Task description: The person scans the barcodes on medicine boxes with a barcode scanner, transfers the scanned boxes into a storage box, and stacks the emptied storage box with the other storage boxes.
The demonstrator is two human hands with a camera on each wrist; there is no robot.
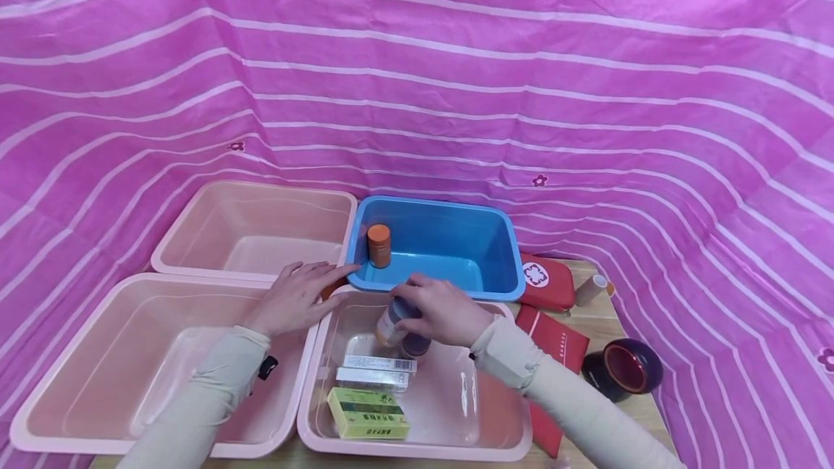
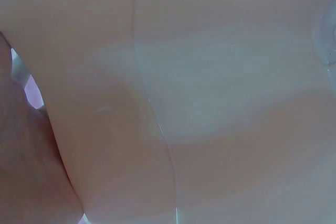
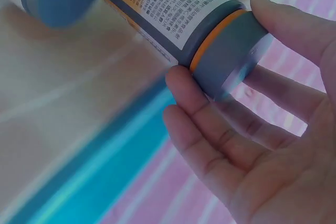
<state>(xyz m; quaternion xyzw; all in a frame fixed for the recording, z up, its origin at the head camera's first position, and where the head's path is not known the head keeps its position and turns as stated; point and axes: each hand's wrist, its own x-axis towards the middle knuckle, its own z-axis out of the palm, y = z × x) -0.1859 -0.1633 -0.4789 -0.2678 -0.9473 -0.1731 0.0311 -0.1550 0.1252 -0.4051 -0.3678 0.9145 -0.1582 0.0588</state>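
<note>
My right hand [image 1: 446, 310] grips a dark-capped supplement bottle [image 1: 388, 329] by its cap, over the front middle pink basin [image 1: 495, 382]. In the right wrist view, thumb and fingers close around the cap of this bottle [image 3: 173, 11], which has an orange ring and a printed label. A second dark-capped bottle [image 1: 415, 345] stands beside it in the basin. White boxes [image 1: 374, 379] and a yellow-green box [image 1: 368, 413] lie in there too. My left hand [image 1: 293, 300], fingers extended, rests at the rims where the basins meet. The left wrist view is mostly basin wall.
Behind is a blue basin [image 1: 449, 226] with an orange bottle [image 1: 379, 246] inside. Two more pink basins, one front [image 1: 85, 353] and one back [image 1: 287, 219], stand left. At right are a red case [image 1: 554, 284], a red folder [image 1: 560, 339], a white cylinder [image 1: 591, 289] and a dark cup [image 1: 622, 368].
</note>
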